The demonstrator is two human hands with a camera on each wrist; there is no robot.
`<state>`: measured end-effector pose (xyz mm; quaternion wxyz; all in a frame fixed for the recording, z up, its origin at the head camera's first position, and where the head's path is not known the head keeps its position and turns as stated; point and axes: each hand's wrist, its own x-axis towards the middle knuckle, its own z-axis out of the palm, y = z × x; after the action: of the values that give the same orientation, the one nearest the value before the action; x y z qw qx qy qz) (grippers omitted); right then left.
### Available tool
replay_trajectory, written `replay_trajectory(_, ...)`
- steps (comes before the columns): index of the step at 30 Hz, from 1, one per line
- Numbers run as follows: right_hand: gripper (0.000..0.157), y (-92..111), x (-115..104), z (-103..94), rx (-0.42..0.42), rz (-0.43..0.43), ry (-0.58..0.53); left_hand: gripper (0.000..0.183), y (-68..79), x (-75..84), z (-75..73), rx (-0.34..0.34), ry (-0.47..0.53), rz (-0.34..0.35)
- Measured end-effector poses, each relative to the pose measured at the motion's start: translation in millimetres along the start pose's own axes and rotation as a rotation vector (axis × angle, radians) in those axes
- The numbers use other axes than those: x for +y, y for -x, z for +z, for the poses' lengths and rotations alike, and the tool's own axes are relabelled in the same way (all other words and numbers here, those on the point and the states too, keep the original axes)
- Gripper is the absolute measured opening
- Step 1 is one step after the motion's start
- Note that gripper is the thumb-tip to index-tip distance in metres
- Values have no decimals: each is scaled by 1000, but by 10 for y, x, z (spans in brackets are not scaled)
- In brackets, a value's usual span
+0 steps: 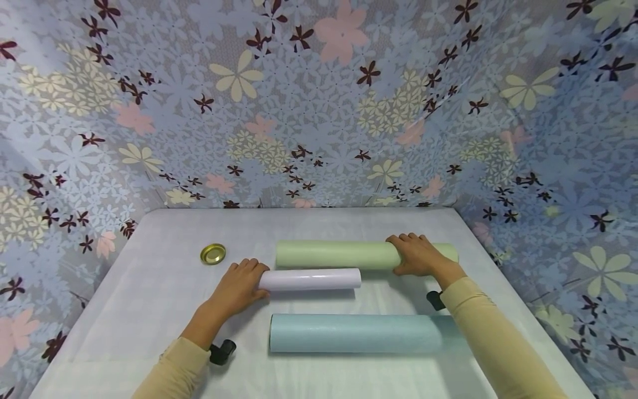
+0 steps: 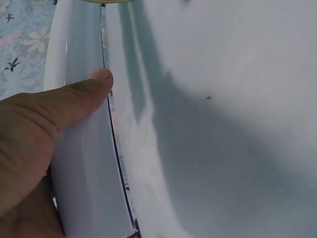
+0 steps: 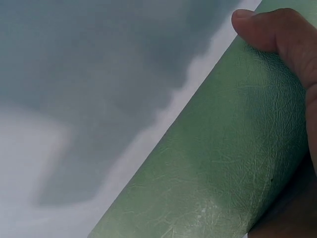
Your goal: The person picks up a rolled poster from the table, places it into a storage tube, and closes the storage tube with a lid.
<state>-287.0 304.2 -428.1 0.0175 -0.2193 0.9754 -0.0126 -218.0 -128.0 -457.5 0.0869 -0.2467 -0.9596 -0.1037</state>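
My left hand [image 1: 241, 285] grips the left end of a glossy white roll [image 1: 314, 280], the smallest of three rolls. In the left wrist view the thumb [image 2: 84, 96] lies across this roll's shiny surface. A light green roll [image 1: 334, 255] lies behind it, and my right hand [image 1: 416, 255] holds that one near its right end. Up close in the right wrist view, the green roll [image 3: 213, 139] has a creased, leathery texture, with the thumb along its edge. Nearest to me is a light blue roll [image 1: 359, 333], touched by neither hand; its right end is hidden behind the right sleeve.
A round gold lid [image 1: 212, 254] lies on the white-covered table [image 1: 169, 238], left of the rolls. Flower-patterned cloth [image 1: 309, 111] hangs behind the table and along both sides. A black wrist device [image 1: 222, 352] shows beside the left sleeve.
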Motion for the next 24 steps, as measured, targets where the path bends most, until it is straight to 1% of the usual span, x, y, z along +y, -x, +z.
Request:
replay_trajectory(8, 75, 68, 50, -169, 18, 28, -12, 52, 18, -18, -159, 56, -31, 11)
replay_trajectory(11, 75, 105, 70, -221, 31, 37, -9, 52, 25, -22, -219, 69, -29, 9)
replay_trajectory(17, 75, 177, 109, -299, 45, 52, -1, 53, 48, -20, -369, 54, -20, -13)
replay_trajectory(21, 76, 226, 142, -344, 52, 63, 10, 55, 79, -30, -486, 41, -33, -23)
replay_trajectory(24, 76, 271, 175, -377, 59, 66, 18, 56, 118, -48, -566, 48, -42, -23)
